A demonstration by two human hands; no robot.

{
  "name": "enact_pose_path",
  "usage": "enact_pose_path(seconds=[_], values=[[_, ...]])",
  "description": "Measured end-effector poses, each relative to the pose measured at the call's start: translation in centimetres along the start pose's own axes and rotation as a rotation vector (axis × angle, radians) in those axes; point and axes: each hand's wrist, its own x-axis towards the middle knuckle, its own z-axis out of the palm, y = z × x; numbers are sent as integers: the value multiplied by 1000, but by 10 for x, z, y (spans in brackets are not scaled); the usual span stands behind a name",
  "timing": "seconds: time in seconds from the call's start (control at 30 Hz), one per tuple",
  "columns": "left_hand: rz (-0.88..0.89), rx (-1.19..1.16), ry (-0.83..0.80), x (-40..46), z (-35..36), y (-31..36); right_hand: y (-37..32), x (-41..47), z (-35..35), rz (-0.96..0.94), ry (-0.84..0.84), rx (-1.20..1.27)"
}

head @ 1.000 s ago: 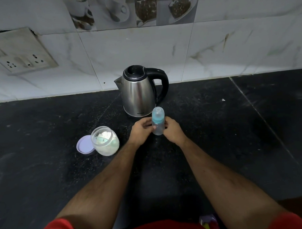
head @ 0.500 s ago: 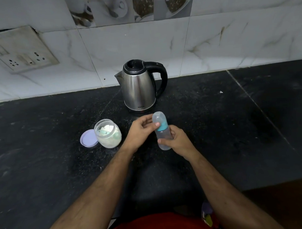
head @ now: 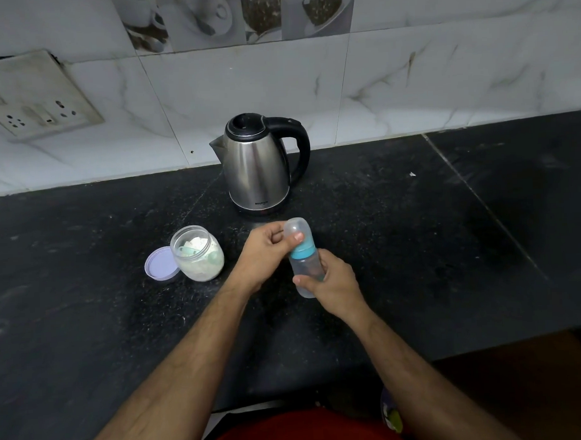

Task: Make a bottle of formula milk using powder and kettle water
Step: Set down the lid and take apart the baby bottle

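A small clear baby bottle [head: 305, 267] with a teal collar and a clear dome cap [head: 297, 231] is held tilted above the black counter [head: 415, 235]. My right hand [head: 331, 284] wraps around its lower body. My left hand [head: 265, 250] grips the dome cap with thumb and fingers. A steel kettle [head: 257, 165] with a black handle stands just behind, lid down. To the left stands an open glass jar [head: 198, 254] of white powder with a green scoop inside, its lilac lid [head: 160, 265] lying beside it.
A tiled wall runs behind the counter, with a socket plate [head: 38, 97] at upper left. The counter's front edge lies near my body at the bottom, and a brown surface [head: 519, 386] shows at lower right.
The bottle has been lifted off the counter and tilted toward me. My right hand moved down to its base, and my left hand moved up onto the dome cap.
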Motion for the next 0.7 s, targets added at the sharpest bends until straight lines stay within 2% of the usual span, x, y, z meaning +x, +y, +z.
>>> enact_pose_path(seconds=[0.13, 0.3, 0.43, 0.57, 0.7], values=[[37, -7, 63, -2, 7, 2, -1, 2, -2, 21, 29, 20], [45, -34, 35, 1, 12, 4, 9, -2, -7, 40, 60, 38], [62, -78, 127, 9, 12, 10, 19, -4, -17, 90, 113, 22], [48, -29, 195, 26, 7, -1, 29, -2, -31, 123, 241, 19], [-17, 146, 198, 46, 7, -24, 35, 2, -46, 131, 294, 10]])
